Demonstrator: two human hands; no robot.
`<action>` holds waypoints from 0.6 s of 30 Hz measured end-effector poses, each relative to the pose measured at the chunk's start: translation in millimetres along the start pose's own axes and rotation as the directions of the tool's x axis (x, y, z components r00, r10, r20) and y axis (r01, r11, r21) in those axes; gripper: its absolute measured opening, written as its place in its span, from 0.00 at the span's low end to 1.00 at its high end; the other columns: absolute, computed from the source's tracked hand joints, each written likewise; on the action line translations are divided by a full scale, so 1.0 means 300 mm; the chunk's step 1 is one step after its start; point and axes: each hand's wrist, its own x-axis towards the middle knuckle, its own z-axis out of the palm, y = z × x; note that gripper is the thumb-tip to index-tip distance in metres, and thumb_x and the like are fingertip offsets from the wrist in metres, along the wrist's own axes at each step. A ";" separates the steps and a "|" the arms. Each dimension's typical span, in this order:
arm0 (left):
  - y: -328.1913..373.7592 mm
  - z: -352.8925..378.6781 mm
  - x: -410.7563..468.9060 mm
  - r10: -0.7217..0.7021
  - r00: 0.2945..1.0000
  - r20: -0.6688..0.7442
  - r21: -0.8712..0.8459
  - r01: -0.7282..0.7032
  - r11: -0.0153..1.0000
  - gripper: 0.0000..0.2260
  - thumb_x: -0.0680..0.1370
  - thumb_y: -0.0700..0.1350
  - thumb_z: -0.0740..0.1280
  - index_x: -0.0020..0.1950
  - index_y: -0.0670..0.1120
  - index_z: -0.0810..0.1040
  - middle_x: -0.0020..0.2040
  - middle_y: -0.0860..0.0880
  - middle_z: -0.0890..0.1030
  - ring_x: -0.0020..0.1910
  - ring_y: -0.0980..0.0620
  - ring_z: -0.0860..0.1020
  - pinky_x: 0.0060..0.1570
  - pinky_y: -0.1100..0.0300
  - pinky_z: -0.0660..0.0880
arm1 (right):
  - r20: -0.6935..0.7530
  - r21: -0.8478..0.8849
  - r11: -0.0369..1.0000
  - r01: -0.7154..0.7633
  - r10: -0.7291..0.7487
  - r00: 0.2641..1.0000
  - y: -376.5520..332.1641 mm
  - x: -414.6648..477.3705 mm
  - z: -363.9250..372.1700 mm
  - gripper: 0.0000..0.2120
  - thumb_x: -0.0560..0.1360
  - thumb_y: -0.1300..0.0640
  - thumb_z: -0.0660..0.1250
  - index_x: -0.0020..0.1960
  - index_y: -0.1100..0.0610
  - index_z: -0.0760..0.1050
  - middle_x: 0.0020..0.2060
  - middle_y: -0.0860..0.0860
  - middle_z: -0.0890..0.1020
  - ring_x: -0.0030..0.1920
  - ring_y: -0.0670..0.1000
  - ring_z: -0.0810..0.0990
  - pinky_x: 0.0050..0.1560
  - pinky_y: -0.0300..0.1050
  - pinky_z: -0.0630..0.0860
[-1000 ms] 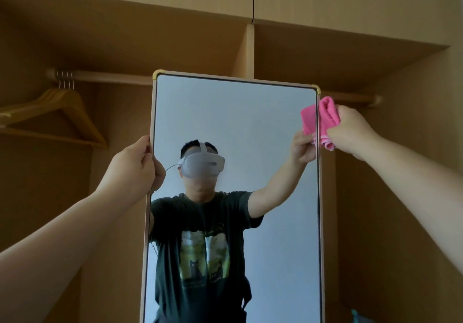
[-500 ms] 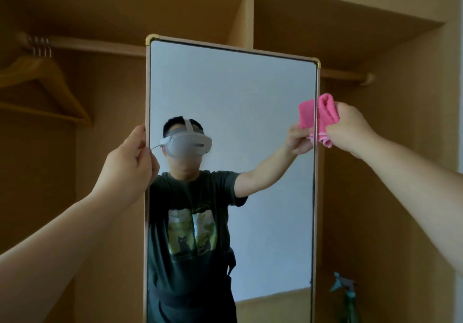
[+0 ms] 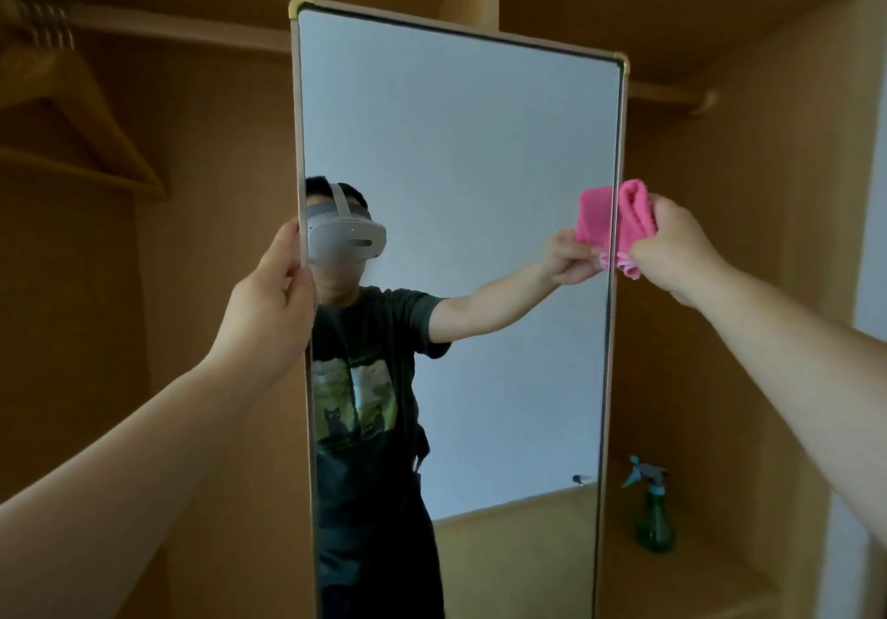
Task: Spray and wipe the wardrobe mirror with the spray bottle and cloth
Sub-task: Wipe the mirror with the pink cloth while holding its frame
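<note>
Wooden coat hanger (image 3: 81, 105) blurred at ten o'clock, left hand (image 3: 269, 301) clasping tall gold-cornered framed mirror (image 3: 456, 215) at its left edge, right hand (image 3: 672, 249) pinching folded pink cloth (image 3: 633, 215) against the right edge, green spray bottle (image 3: 653, 517) apparently standing on wardrobe shelf (image 3: 696, 585) at five o'clock.

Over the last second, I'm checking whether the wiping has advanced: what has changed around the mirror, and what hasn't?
The right hand has slid the pink cloth down the mirror's right edge, away from the top corner. The head tipped down, bringing the spray bottle on the shelf into view. Unchanged: the left hand still grips the left edge, and the cloth stays bunched in the right.
</note>
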 end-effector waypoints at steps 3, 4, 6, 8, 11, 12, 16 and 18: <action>-0.094 -0.175 -0.036 0.035 0.999 -0.042 0.149 -0.028 0.988 0.21 0.83 0.43 0.54 0.70 0.67 0.61 0.36 0.59 0.80 0.30 0.52 0.78 0.26 0.63 0.74 | -0.003 0.005 1.000 -0.022 0.022 1.000 0.027 -0.015 0.007 0.32 0.71 0.72 0.68 0.71 0.53 0.68 0.59 0.56 0.77 0.52 0.59 0.79 0.33 0.43 0.75; -0.058 -0.114 -0.027 0.017 1.000 -0.022 0.142 -0.014 0.990 0.22 0.83 0.43 0.53 0.71 0.67 0.61 0.35 0.59 0.80 0.29 0.53 0.77 0.26 0.62 0.74 | -0.005 0.005 1.000 -0.028 0.028 1.000 0.035 -0.019 0.010 0.31 0.71 0.71 0.68 0.71 0.52 0.68 0.57 0.55 0.77 0.51 0.58 0.80 0.33 0.43 0.75; -0.086 -0.092 -0.020 0.032 0.999 -0.017 0.143 -0.030 0.989 0.22 0.83 0.43 0.53 0.71 0.67 0.60 0.34 0.58 0.79 0.29 0.53 0.76 0.27 0.60 0.75 | -0.011 -0.014 1.000 -0.028 0.028 1.000 0.048 -0.029 0.018 0.30 0.72 0.70 0.68 0.70 0.51 0.68 0.56 0.54 0.77 0.50 0.57 0.80 0.33 0.43 0.76; -0.104 -0.100 -0.031 0.034 0.999 -0.024 0.111 -0.032 0.993 0.22 0.83 0.44 0.53 0.71 0.67 0.61 0.33 0.57 0.78 0.29 0.53 0.75 0.28 0.59 0.75 | -0.021 -0.040 0.999 -0.012 0.012 1.000 0.061 -0.039 0.026 0.29 0.73 0.69 0.68 0.70 0.50 0.68 0.57 0.54 0.77 0.50 0.57 0.80 0.35 0.44 0.77; -0.122 -0.096 -0.049 0.017 0.999 -0.042 0.101 -0.012 0.995 0.22 0.83 0.45 0.53 0.72 0.69 0.60 0.33 0.53 0.78 0.29 0.55 0.75 0.27 0.62 0.74 | -0.024 -0.031 0.999 0.012 -0.013 1.000 0.084 -0.057 0.034 0.31 0.73 0.69 0.68 0.71 0.49 0.67 0.57 0.53 0.77 0.50 0.57 0.80 0.35 0.45 0.78; -0.128 -0.090 -0.058 -0.006 0.999 -0.048 0.093 0.010 0.996 0.22 0.83 0.46 0.53 0.72 0.70 0.59 0.34 0.50 0.79 0.30 0.56 0.75 0.28 0.62 0.74 | -0.026 -0.028 0.999 0.022 -0.023 0.999 0.091 -0.065 0.036 0.32 0.72 0.70 0.68 0.71 0.49 0.67 0.57 0.52 0.76 0.51 0.56 0.79 0.37 0.46 0.79; -0.154 -0.079 -0.081 -0.032 0.996 -0.079 0.070 0.038 0.997 0.23 0.83 0.46 0.53 0.71 0.72 0.59 0.37 0.49 0.80 0.32 0.54 0.77 0.30 0.62 0.76 | -0.036 0.004 0.999 0.045 -0.045 0.998 0.143 -0.094 0.051 0.30 0.73 0.70 0.67 0.71 0.50 0.68 0.55 0.51 0.76 0.51 0.55 0.80 0.38 0.46 0.79; -0.159 -0.073 -0.093 -0.050 0.994 -0.097 0.077 0.057 0.995 0.24 0.83 0.47 0.53 0.69 0.75 0.59 0.39 0.48 0.80 0.34 0.53 0.78 0.32 0.61 0.77 | -0.033 0.006 0.998 0.062 -0.062 0.998 0.170 -0.105 0.059 0.30 0.72 0.72 0.66 0.70 0.52 0.69 0.54 0.52 0.77 0.52 0.56 0.80 0.39 0.45 0.79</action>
